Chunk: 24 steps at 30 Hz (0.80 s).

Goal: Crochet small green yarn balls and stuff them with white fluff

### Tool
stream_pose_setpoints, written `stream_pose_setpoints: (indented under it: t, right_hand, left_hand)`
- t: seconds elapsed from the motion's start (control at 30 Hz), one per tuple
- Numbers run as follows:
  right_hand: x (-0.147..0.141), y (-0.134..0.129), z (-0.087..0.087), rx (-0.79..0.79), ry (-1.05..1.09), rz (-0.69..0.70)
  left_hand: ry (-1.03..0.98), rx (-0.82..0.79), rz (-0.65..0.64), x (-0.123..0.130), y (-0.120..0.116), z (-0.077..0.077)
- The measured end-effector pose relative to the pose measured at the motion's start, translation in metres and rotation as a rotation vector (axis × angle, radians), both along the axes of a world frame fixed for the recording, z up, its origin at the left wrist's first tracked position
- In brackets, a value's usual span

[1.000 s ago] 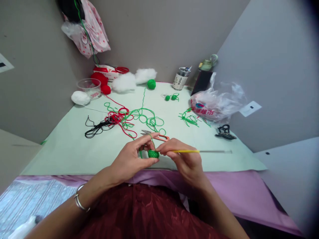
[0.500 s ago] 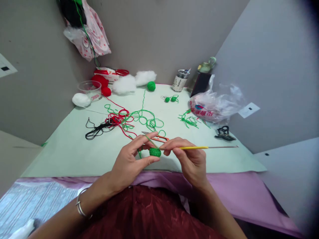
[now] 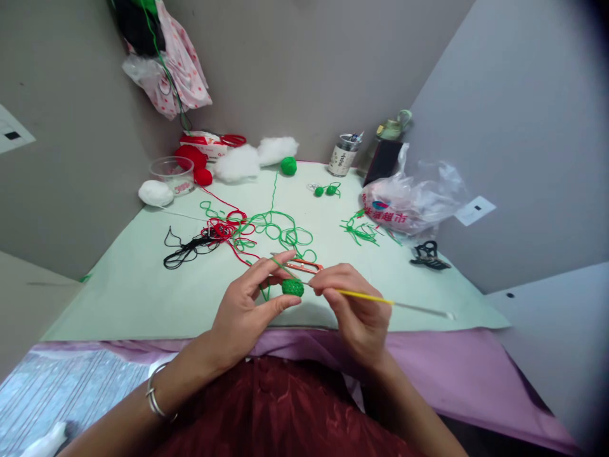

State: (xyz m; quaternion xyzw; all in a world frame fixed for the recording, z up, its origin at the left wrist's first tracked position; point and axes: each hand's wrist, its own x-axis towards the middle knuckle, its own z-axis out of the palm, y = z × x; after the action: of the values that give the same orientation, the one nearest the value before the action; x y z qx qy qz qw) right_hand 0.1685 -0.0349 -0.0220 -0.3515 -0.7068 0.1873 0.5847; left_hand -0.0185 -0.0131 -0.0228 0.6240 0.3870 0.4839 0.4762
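A small green crocheted piece is pinched between the thumb and fingers of my left hand, with green yarn running over the raised index finger. My right hand grips a yellow-handled crochet hook. The hook's left tip is at the right edge of the green piece; whether it sits inside a stitch cannot be made out. Its other metal end points right and slightly down. Just beyond my fingers lie orange-handled snips, partly hidden by my left hand.
Tangled green yarn, red yarn and black yarn lie beyond my hands. White stuffing, a green ball and a pen can stand at the back. At right are a plastic bag and black claw clip.
The hook has tilted, its right end now lower. My right hand has shifted slightly left and down, and the green piece has moved a little left and up with my left hand.
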Motion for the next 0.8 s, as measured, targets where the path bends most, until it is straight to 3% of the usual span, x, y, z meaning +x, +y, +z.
stream_pose_setpoints:
  t: [0.1, 0.2, 0.3, 0.43, 0.57, 0.8]
  right_hand:
    - [0.006, 0.004, 0.008, -0.149, 0.075, 0.057]
    - [0.008, 0.004, 0.007, -0.169, 0.024, 0.071]
    - [0.004, 0.001, -0.002, -0.027, -0.101, 0.038]
    - [-0.001, -0.005, -0.013, 0.193, -0.228, -0.063]
    - [-0.002, -0.005, -0.01, 0.113, -0.123, -0.019]
    - [-0.002, -0.006, -0.005, -0.02, 0.018, 0.015]
  left_hand:
    - [0.063, 0.19, -0.013, -0.001, 0.002, -0.001]
    - [0.11, 0.305, -0.026, -0.001, 0.005, -0.001]
    - [0.087, 0.215, -0.011, 0.001, 0.004, 0.0]
    - [-0.068, -0.062, -0.025, 0.004, 0.0, 0.0]
    - [-0.124, -0.174, -0.036, 0.003, -0.002, 0.0]
    - [-0.084, -0.125, 0.039, 0.004, -0.001, 0.005]
